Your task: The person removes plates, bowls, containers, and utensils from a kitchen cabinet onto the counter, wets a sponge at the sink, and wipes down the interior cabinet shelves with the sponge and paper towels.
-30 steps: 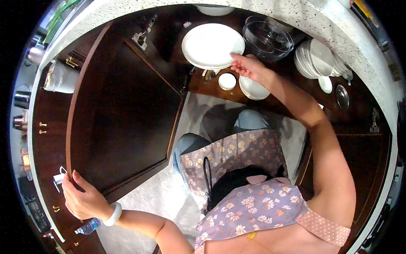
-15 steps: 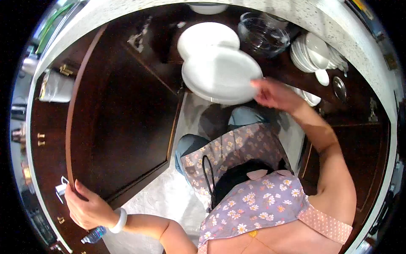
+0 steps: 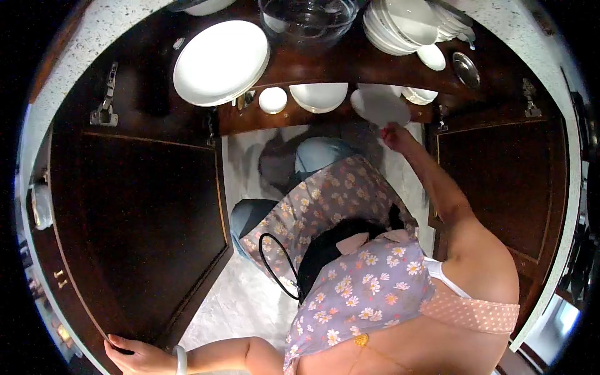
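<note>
Here, wht plate [image 3: 375,107] in R hand [image 3: 395,136], apart fr L hand [image 3: 142,358]

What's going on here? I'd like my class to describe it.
A person in a flowered apron is handling dishes at an open cabinet. The right hand holds a pale plate, slightly blurred, just right of a white bowl in the picture. The left hand grasps the edge of a dark door. Another white plate and a stack of dishes sit above.
</note>
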### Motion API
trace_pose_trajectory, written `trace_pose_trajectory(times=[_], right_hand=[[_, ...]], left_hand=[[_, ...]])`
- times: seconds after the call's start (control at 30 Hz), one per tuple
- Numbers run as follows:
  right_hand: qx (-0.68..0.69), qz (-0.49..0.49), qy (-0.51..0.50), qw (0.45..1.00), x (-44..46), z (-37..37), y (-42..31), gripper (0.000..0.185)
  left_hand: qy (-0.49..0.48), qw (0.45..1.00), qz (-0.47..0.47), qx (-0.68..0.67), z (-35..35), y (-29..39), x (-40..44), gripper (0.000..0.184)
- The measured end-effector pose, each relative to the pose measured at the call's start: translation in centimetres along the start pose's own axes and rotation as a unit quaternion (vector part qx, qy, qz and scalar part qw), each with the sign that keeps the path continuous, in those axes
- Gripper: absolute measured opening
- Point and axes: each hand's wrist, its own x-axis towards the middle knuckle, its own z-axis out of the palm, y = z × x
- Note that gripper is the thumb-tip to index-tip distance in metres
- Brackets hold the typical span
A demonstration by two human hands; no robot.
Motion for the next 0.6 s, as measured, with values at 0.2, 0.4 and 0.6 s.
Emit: trace_pose_trajectory(times=[0.2, 0.4, 0.6], right_hand=[[0.037, -0.128, 0.038, 0.99, 11.4, -4.6, -2.1, 0.019], [-0.09, -0.122, -0.044, 0.987, 19.8, -12.7, -5.2, 0.033], [0.024, -0.069, -0.057, 0.996, 21.3, -10.0, -4.6, 0.04]], left_hand=[[-0.06, 0.998, 0.01, 0.03, 0.2, 1.2, 0.6, 0.031], [-0.077, 0.997, 0.0, 0.001, 0.4, 2.4, 1.3, 0.031], [-0.034, 0.999, 0.029, -0.007, 1.0, 2.4, 1.4, 0.03]])
